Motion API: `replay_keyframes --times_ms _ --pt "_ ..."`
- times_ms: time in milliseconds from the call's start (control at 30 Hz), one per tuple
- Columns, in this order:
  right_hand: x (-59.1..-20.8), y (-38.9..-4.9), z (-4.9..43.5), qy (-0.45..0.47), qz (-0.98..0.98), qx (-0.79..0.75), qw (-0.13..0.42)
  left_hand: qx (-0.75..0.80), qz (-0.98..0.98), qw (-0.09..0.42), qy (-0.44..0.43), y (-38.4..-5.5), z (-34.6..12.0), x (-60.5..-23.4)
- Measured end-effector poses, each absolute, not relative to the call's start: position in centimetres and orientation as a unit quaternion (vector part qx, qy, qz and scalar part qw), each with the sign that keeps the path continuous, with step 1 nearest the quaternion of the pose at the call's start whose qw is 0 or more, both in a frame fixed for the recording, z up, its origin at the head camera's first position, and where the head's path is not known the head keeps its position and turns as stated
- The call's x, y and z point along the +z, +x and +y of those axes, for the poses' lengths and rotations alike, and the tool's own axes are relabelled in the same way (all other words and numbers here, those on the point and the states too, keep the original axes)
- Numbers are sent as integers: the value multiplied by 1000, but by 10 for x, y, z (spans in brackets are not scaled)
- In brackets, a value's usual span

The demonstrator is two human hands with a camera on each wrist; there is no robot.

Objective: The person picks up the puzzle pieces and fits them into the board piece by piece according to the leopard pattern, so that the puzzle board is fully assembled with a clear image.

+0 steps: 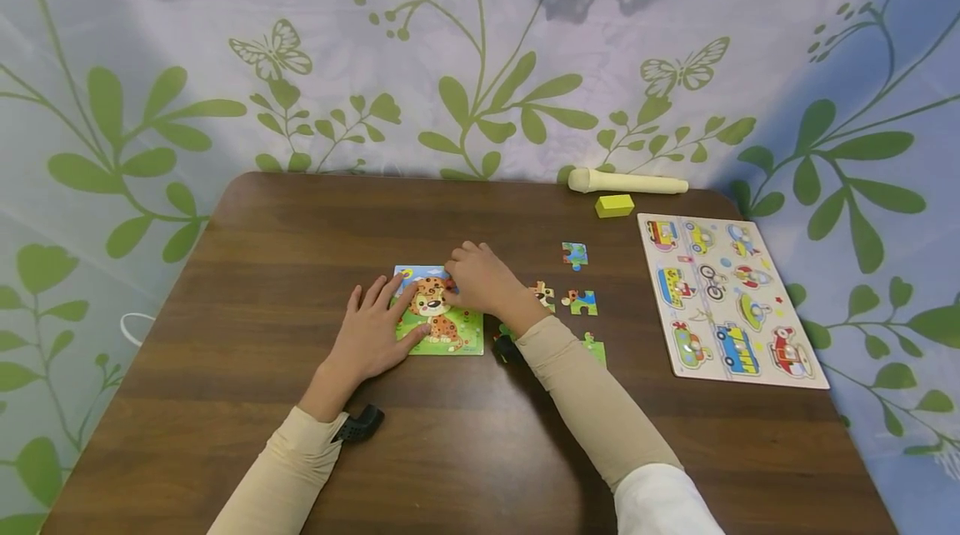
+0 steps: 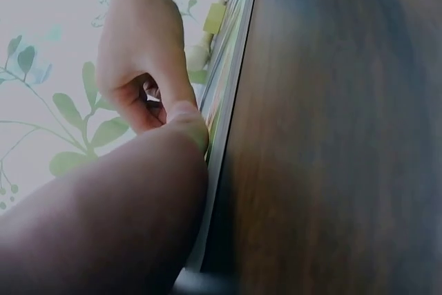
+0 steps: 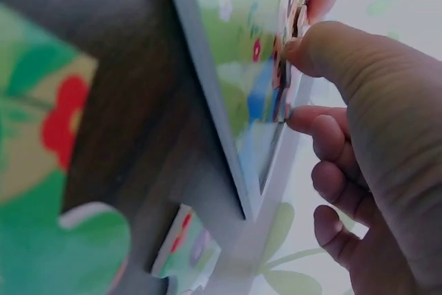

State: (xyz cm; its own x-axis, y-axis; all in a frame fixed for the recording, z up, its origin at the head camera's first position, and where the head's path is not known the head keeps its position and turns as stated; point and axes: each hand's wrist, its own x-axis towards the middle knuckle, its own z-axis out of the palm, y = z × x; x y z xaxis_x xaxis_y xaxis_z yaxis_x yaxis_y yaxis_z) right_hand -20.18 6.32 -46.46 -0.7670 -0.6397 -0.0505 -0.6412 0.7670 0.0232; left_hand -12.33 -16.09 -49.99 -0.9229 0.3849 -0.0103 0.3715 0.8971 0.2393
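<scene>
A small jigsaw board [image 1: 471, 339] with a leopard cub on green grass lies flat on the table. My left hand [image 1: 375, 327] rests on its left side, fingers spread over the picture and thumb near the lower edge. Over the upper right part of the board, my right hand [image 1: 483, 281] pinches a jigsaw piece [image 3: 279, 91] between thumb and index finger, at the picture's surface. From above, the right hand mostly hides that piece. Several loose jigsaw pieces [image 1: 582, 302] lie to the right, some partly covered by the right forearm.
A wooden vehicle puzzle board [image 1: 701, 316] lies at the table's right side. Behind it are a yellow block [image 1: 615, 206] and a cream microphone-shaped stick [image 1: 630, 182] along the back edge. The brown table [image 1: 300, 227] meets a leaf-patterned cloth backdrop.
</scene>
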Motion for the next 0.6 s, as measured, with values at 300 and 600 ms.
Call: replay_keyframes --times_ms 300,600 --pt "-459 -199 62 -314 947 -19 60 121 975 22 185 -122 -157 -502" --pt "-453 -214 119 -261 932 -219 127 130 973 17 192 -123 -159 -502"
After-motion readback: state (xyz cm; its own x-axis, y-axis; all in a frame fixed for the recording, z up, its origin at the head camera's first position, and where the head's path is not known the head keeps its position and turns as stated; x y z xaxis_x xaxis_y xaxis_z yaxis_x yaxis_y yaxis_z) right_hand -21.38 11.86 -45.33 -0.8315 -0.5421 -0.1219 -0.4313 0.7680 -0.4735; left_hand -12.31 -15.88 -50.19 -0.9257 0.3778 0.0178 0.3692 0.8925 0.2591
